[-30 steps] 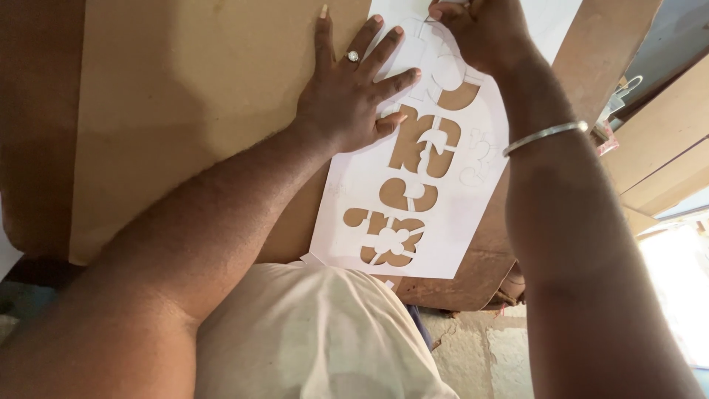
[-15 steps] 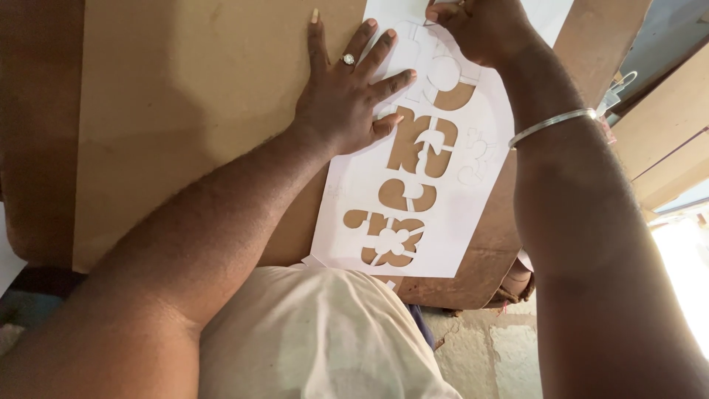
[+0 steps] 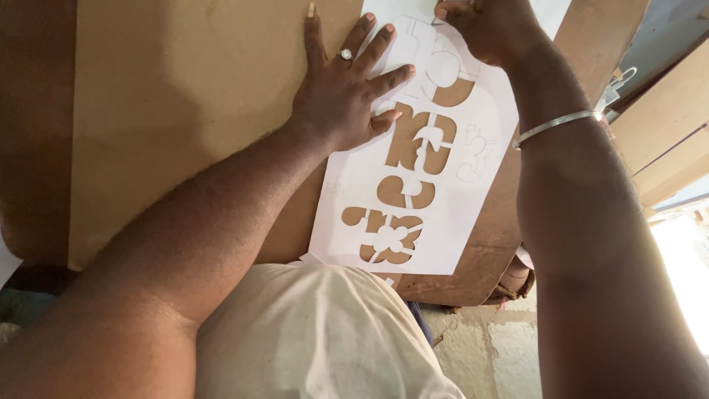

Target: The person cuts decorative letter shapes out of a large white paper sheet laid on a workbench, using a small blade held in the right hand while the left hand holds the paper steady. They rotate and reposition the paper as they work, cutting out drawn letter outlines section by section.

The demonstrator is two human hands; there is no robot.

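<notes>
A white paper sheet with curved shapes cut out of it (image 3: pixel 443 192) lies flat on a large brown cardboard board (image 3: pixel 185 111), running from the top centre of the frame down to the lower centre. Brown board shows through the cut openings; the ones in the lower half of the sheet are fully open, while near the top only outlines and one partly opened shape can be seen.

The left hand (image 3: pixel 347 92) sits in the upper middle of the frame, released and spread flat, palm down. Its heel and thumb side rest on the bare board just beside the sheet's left edge, and its fingertips (image 3: pixel 406 70) press on the upper left part of the paper. A ring with a pale stone (image 3: pixel 345 54) sits on one finger.

The right hand (image 3: pixel 484 26) is at the top edge of the frame, right of centre, clenched over the top part of the sheet, fingers curled as if pinching something small; what it grips cannot be made out. A thin silver bangle (image 3: pixel 557 123) circles that wrist.

The sheet's lower end lies well below both hands, just above the person's pale beige shirt (image 3: pixel 317 332) at the bottom centre. Stone floor (image 3: pixel 487 347) shows at lower right.
</notes>
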